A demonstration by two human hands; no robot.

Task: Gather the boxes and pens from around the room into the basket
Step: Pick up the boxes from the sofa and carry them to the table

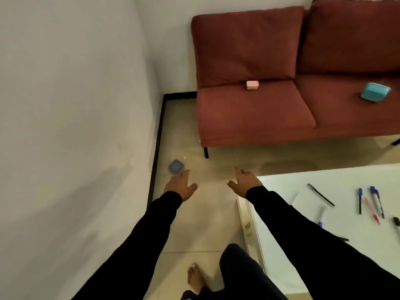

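Boxes lay scattered: a blue box (pixel 176 166) on the floor by the wall, pink (pixel 252 85) and teal (pixel 375 92) ones on the sofa (pixel 255 113). Pens (pixel 368 200) rested on the white table (pixel 303 213). Left hand (pixel 180 185) and right hand (pixel 244 180) reached forward with fingers spread, holding nothing, apparently toward the blue box; no basket was visible.

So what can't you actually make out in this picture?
- Basket: nowhere in the head view.
- Small blue box on the floor: blurred; the left hand overlaps its near edge, contact unclear.
- Dark pen at the white table's right side: cut off by the frame edge.
- Red sofa: its right part runs out of frame.
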